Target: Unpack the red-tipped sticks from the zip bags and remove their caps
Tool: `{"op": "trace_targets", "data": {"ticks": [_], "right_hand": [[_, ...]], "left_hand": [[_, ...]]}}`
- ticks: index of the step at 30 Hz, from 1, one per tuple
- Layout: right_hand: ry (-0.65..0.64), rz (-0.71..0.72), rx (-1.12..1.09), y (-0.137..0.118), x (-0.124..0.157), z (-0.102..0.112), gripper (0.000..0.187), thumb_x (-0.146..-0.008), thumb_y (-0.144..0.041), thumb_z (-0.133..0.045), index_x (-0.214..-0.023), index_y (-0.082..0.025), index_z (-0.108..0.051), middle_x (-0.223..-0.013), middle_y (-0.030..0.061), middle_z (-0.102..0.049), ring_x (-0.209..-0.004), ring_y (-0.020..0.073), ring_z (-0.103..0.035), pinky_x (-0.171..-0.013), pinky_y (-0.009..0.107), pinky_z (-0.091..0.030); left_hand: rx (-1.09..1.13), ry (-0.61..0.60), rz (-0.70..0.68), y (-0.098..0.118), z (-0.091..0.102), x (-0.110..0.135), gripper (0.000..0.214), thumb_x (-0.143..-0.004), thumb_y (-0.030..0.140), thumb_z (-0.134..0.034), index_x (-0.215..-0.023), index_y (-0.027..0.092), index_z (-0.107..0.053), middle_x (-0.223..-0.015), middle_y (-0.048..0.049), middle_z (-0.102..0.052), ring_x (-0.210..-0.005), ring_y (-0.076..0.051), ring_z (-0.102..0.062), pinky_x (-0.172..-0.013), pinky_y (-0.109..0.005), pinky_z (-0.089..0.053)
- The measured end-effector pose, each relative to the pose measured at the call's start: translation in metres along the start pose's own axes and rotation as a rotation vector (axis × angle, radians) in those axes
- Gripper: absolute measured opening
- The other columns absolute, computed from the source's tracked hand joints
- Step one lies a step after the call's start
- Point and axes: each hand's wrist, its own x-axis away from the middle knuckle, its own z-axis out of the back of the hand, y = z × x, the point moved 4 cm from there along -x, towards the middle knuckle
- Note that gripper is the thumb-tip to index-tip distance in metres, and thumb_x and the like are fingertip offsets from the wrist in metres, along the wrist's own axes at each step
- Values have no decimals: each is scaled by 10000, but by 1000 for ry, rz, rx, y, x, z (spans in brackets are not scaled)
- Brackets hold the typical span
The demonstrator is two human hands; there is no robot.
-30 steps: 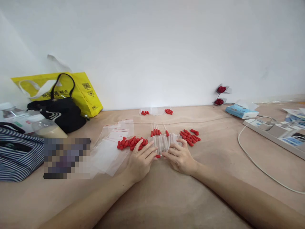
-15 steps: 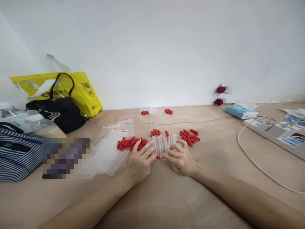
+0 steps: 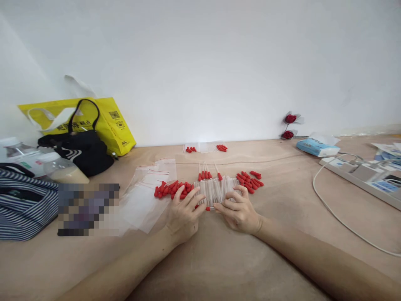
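Observation:
Between my hands lies a row of clear glass dropper tubes (image 3: 213,190) on the table. My left hand (image 3: 184,211) is at the row's left end, thumb and fingers closed around a red rubber bulb (image 3: 207,208) whose tip shows. My right hand (image 3: 239,209) pinches a thin glass tube that meets this bulb; the fingers hide most of it. Loose red rubber bulbs lie in a left pile (image 3: 173,188) and a right pile (image 3: 249,181). Just behind the row, several droppers with red bulbs (image 3: 205,174) lie with their tips pointing away.
Clear zip bags (image 3: 145,209) lie left of my hands. Near the wall is a bag of droppers (image 3: 203,147). A yellow bag (image 3: 117,129), black bag (image 3: 87,154) and striped pouch (image 3: 25,213) stand left. Tissues (image 3: 316,146), a power strip (image 3: 360,175) and its cable are right.
The view has shifted slightly. Both hands keep nearly the same pose, with the red bulb and the glass tube still end to end between them.

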Motion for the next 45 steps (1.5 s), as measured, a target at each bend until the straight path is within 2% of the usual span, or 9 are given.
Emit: {"op": "trace_targets", "data": {"ticks": [6, 10, 13, 18, 23, 29, 34, 39, 45], "right_hand": [[-4, -70, -11, 11, 7, 4, 196, -788, -167, -485, -906, -245, -620, -598, -23, -561, -729, 143, -494, -811, 387, -267], [-45, -179, -39, 22, 8, 4, 158, -804, -194, -483, -879, -204, -622, -618, -5, -562, -636, 127, -464, -714, 337, -301], [-58, -255, -88, 26, 9, -3, 203, -819, -162, -439, -938, -168, -605, -652, 14, -560, -601, 116, -462, -646, 300, -314], [-94, -424, -105, 40, 8, -16, 322, -800, -111, -383, -1075, -147, -547, -772, 55, -544, -665, 140, -486, -594, 268, -344], [-203, -511, -63, 48, -5, -33, 256, -770, -73, -380, -870, -161, -599, -747, 51, -505, -633, 142, -465, -562, 258, -332], [-303, -519, 74, 35, -23, -53, 259, -698, -12, -402, -806, -140, -599, -852, 94, -540, -764, 182, -493, -655, 302, -300], [-442, -532, 107, 27, -26, -59, 209, -691, -39, -417, -760, -118, -598, -891, 115, -537, -775, 187, -482, -700, 326, -267], [-432, -513, 74, 22, -25, -61, 180, -736, -98, -419, -754, -118, -597, -887, 118, -536, -787, 186, -477, -674, 313, -252], [-372, -520, 42, 25, -24, -55, 197, -764, -125, -401, -750, -131, -597, -898, 99, -545, -804, 177, -493, -672, 311, -247]], "left_hand": [[15, 34, 110, -12, 5, 8, 286, -710, 69, -416, -799, 230, -635, -960, -42, -642, -1018, -234, -519, -956, -493, -283], [61, 80, 204, -28, 10, 13, 243, -802, 119, -393, -833, 210, -616, -859, -62, -607, -828, -190, -541, -757, -356, -442], [143, 97, 289, -49, 14, 14, 218, -839, 178, -379, -882, 190, -593, -808, -57, -541, -757, -158, -530, -687, -281, -462], [279, -126, 521, -97, 18, 30, 171, -799, 279, -427, -908, 195, -527, -822, -29, -558, -744, -156, -543, -671, -279, -457], [386, -377, 631, -119, 14, 45, 137, -717, 330, -493, -699, 198, -462, -660, 24, -542, -581, -126, -500, -546, -239, -413], [295, -291, 616, -122, 17, 44, 196, -692, 382, -533, -679, 190, -491, -703, 5, -537, -631, -137, -492, -568, -241, -389], [267, -245, 638, -115, 16, 19, 280, -750, 437, -463, -715, 184, -577, -759, -27, -597, -733, -165, -528, -657, -266, -400], [127, -553, 747, -109, -17, -29, 284, -737, 442, -469, -797, 238, -658, -927, -34, -644, -908, -217, -554, -758, -305, -398], [84, -723, 869, -110, -69, -68, 343, -657, 506, -549, -644, 182, -661, -703, -91, -673, -753, -266, -612, -736, -402, -410]]}}
